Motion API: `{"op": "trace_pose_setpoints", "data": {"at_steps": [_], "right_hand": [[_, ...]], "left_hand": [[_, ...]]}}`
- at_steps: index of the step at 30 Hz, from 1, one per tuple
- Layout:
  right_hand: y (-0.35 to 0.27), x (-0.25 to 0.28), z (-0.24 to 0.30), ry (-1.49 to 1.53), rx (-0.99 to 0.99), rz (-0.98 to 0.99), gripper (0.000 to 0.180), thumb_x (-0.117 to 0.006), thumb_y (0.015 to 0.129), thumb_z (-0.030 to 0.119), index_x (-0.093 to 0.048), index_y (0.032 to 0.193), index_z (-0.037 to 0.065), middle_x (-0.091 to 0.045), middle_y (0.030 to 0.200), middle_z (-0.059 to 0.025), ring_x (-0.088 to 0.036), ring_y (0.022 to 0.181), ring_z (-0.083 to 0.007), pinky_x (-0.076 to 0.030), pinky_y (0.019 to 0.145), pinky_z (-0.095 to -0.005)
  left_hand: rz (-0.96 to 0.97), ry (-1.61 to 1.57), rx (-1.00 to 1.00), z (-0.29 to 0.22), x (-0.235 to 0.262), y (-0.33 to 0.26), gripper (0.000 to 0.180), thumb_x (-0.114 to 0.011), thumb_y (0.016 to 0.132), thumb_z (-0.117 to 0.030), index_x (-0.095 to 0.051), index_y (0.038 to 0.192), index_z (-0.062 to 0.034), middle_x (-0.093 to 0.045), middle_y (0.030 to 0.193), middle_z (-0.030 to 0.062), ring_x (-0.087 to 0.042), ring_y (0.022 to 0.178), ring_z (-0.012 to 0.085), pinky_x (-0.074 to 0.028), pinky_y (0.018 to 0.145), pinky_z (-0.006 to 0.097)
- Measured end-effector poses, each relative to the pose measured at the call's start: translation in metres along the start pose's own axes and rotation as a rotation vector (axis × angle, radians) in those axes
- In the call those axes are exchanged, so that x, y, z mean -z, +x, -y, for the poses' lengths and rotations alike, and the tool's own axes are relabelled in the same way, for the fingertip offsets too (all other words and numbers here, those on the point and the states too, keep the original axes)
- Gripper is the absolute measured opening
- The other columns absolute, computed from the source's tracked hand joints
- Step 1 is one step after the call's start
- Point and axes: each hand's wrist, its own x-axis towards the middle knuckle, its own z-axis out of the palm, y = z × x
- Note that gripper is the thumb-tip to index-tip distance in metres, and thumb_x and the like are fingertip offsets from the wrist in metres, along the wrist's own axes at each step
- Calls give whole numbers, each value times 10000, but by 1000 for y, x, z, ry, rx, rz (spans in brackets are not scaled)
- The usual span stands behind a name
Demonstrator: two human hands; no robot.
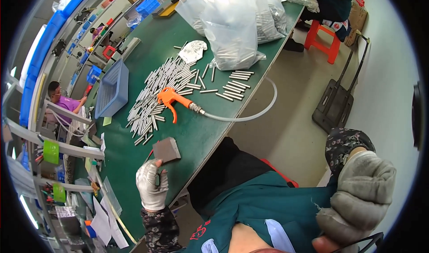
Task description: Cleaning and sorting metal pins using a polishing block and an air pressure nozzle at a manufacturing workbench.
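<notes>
My left hand (152, 186), in a white glove with bare fingertips, is over the green table's near part. Its fingers are bent, with a gap between thumb and fingers, and nothing shows in it. Just beyond the fingertips lies a brown-grey block (166, 149), with a thin red stick beside it. My right hand (359, 197), in a soiled whitish glove, is raised close to the camera at the right, fingers curled into a fist. A thin dark strip (373, 238) runs by its fingertips; what they grip is hidden.
Many short metal rods (167, 83) lie heaped on the table (143, 47). On them rests an orange air gun (172, 100) with a clear hose. A blue basket (114, 88) and bags of rods (230, 43) stand nearby. A black trolley (334, 102) and red stool (322, 42) are right.
</notes>
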Motion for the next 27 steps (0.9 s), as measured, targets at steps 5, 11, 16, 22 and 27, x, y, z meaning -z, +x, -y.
{"op": "trace_pose_setpoints", "data": {"at_steps": [5,11,16,22,27], "right_hand": [[15,-18,22,70,-73,6,248,-528,821,290,-645,987,146,-606,850,-135,-571,615,-235,-471,483,-329],[21,-80,14,93,-384,-163,156,-684,678,212,-653,808,131,-605,766,-41,-561,602,-205,-448,556,-380],[-49,-196,-73,-229,-1044,622,554,-626,733,440,-575,1097,25,-556,1097,-178,-533,1054,-311,-439,869,-408],[-52,-236,-94,-306,-1356,839,803,-651,626,587,-522,1208,49,-492,1252,-152,-427,1206,-280,-334,974,-415],[-50,-243,-111,-358,-1367,952,875,-678,583,605,-515,1233,43,-500,1273,-144,-426,1224,-270,-337,974,-396]], "left_hand": [[-156,108,352,22,-3,-111,394,-647,724,38,-557,1100,-39,-640,974,110,-615,880,284,-479,798,375],[-316,72,551,28,-9,-145,347,-626,764,38,-559,1099,-21,-633,994,117,-612,893,284,-478,820,359],[-300,25,505,30,-15,-135,387,-632,753,34,-552,1126,-28,-637,1004,118,-614,892,285,-482,816,362],[-285,77,424,31,-16,-133,449,-642,726,38,-545,1158,-36,-644,997,115,-617,884,285,-492,804,365],[-271,44,515,29,-18,-137,461,-645,716,51,-543,1158,-31,-643,992,115,-619,880,283,-494,802,364]]}}
